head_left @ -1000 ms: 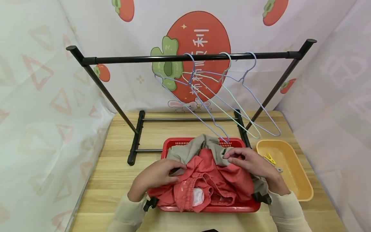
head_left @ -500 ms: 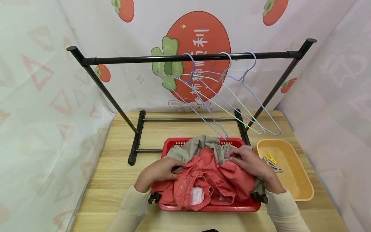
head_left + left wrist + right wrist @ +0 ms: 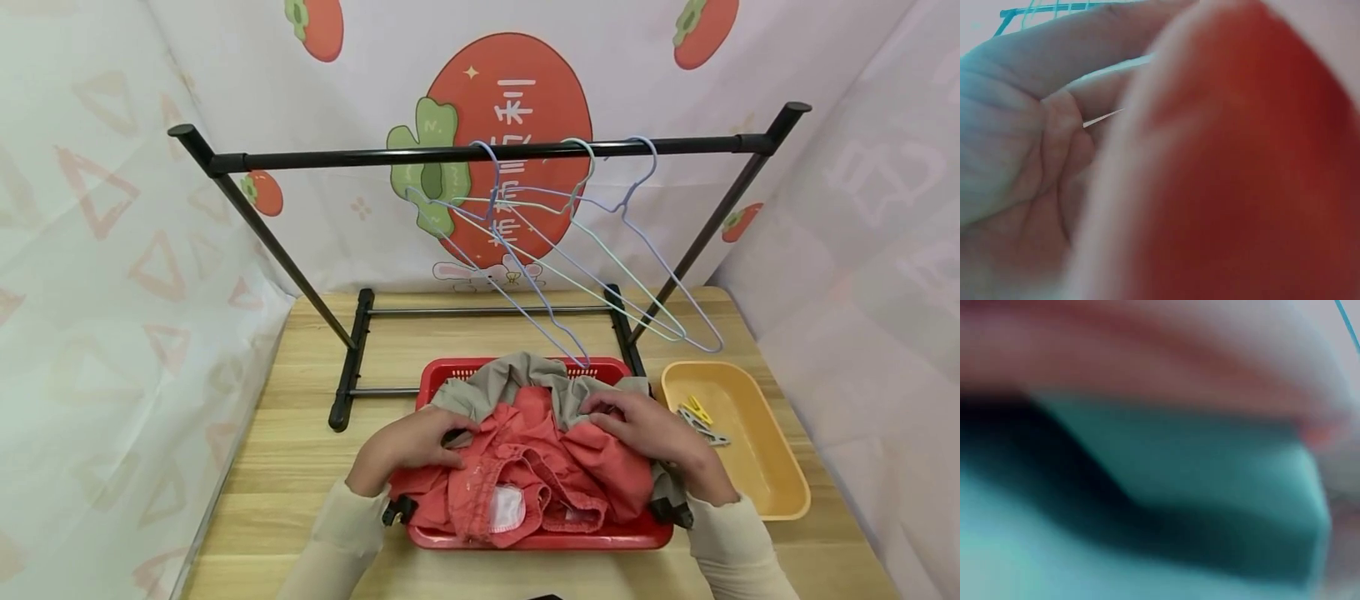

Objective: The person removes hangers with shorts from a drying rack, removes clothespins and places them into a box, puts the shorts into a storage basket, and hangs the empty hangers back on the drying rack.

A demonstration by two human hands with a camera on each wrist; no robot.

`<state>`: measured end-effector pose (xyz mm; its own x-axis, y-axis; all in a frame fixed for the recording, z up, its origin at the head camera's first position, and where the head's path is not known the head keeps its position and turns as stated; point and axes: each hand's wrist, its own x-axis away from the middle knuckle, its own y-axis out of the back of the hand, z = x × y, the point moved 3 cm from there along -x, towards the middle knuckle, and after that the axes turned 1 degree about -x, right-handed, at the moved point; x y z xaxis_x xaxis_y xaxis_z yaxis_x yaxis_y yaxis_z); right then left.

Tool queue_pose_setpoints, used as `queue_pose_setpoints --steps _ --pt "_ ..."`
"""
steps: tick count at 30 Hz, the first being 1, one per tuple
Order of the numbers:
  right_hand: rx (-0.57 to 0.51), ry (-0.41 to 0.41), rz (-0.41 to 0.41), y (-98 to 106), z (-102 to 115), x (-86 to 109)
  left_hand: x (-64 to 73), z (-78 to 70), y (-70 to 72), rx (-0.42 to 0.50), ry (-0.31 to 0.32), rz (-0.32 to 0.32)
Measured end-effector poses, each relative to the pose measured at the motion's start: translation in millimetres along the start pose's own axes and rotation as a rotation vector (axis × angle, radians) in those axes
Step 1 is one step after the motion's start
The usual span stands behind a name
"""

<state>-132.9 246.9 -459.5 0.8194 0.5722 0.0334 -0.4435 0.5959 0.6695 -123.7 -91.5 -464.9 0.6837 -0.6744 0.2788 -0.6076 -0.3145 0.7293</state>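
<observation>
A red plastic basket [image 3: 540, 542] holds a heap of clothes at the front of the table. On top lies a red garment [image 3: 525, 433] with a gathered elastic waistband and a white patch. A grey garment [image 3: 517, 375] is bunched behind and partly under it. My left hand [image 3: 412, 440] rests on the left side of the heap, fingers loosely bent on the cloth; in the left wrist view its palm shows bare. My right hand [image 3: 637, 423] lies on the right side, fingertips where red and grey cloth meet. The right wrist view is mostly blurred.
A black clothes rack [image 3: 360, 157] stands behind the basket. Blue and green wire hangers hang from its bar, the green hanger [image 3: 577, 179] in the middle. At the right, a yellow tray [image 3: 772, 467] holds a yellow clip [image 3: 697, 408] and grey clips [image 3: 701, 427].
Both hands have shifted slightly and settled on the clothes; the right hand's fingers moved a little. The hangers have swung slightly. The garments lie nearly as before.
</observation>
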Motion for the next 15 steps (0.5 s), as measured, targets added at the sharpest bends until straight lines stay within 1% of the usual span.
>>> queue_pose_setpoints --steps 3,6,8,11,13,15 --pt "0.029 -0.054 -0.032 10.3 1.1 11.5 6.9 -1.3 2.6 -0.001 -0.031 -0.032" --pt "0.029 -0.086 -0.048 19.2 0.4 23.9 17.1 -1.9 7.7 -0.007 -0.052 -0.09" --pt "0.01 -0.09 -0.034 22.9 -0.6 31.5 24.1 -1.6 11.5 -0.004 -0.057 -0.134" --pt "-0.035 -0.098 0.017 25.8 -2.3 40.8 32.7 -0.4 16.3 0.006 -0.054 -0.191" --pt "-0.053 -0.096 0.051 26.0 -2.8 44.4 36.8 0.9 17.7 -0.008 -0.045 -0.211" --pt "-0.046 -0.102 0.069 25.6 -3.1 46.1 39.1 2.0 17.8 -0.021 -0.032 -0.218"
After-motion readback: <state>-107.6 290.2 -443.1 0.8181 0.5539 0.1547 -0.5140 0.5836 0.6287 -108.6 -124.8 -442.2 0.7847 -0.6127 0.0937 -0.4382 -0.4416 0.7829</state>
